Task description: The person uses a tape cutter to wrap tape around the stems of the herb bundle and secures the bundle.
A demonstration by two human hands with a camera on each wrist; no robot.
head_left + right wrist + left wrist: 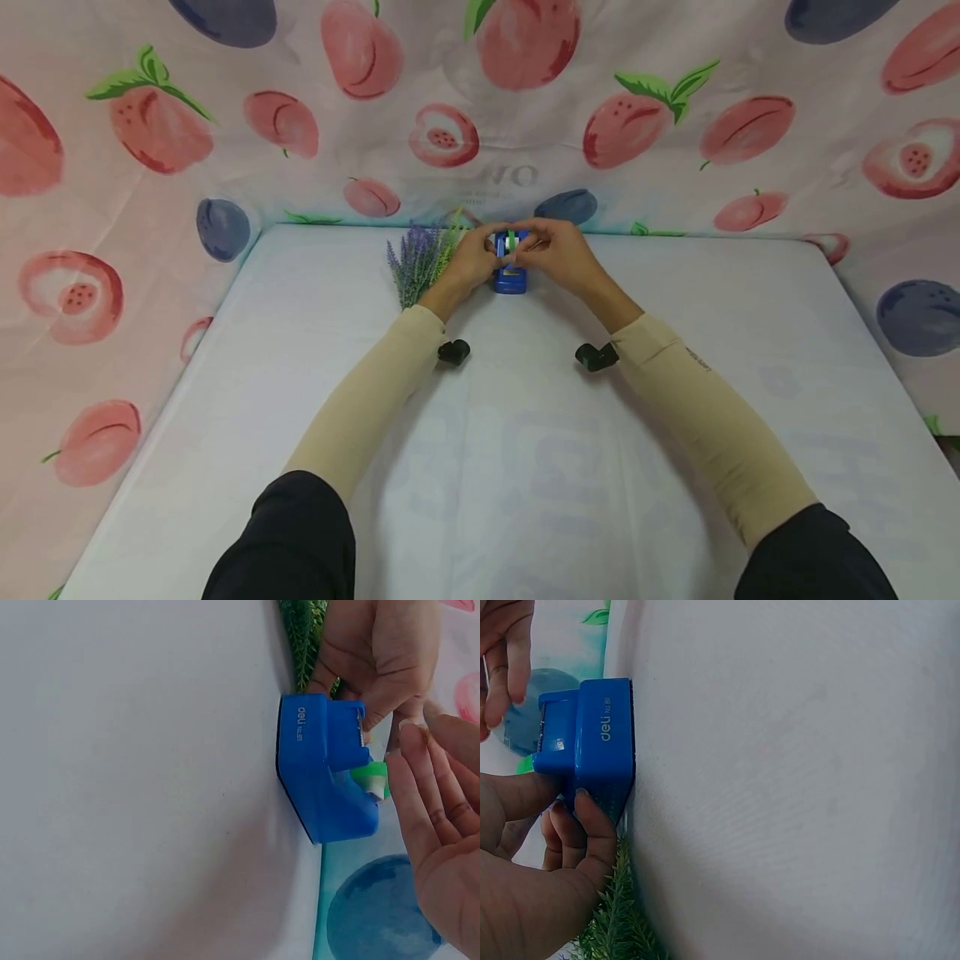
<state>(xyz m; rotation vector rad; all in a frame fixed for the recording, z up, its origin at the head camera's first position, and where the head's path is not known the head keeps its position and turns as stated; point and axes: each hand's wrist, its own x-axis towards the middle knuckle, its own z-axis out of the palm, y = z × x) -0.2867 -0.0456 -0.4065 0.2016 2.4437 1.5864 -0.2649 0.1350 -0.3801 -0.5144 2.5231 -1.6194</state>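
Note:
A blue tape dispenser (511,283) sits near the far edge of the table, marked "deli" in both wrist views. Its roll has a bright green rim (381,778) around a pale core. My left hand (474,257) holds the dispenser (604,724) by its side, the thumb near the upper edge and the other fingers bent against the body. Above the roll is my right hand (442,810), its fingers lightly bent and its thumb close to the index fingertip. Nothing shows between those fingers. In the head view both hands meet over the dispenser and hide part of it.
Artificial purple and green flower sprigs (420,258) lie just left of the left hand, their green leaves (619,915) showing beside the dispenser. The white-covered table (525,450) ends right behind the dispenser, against a fruit-print curtain (300,183).

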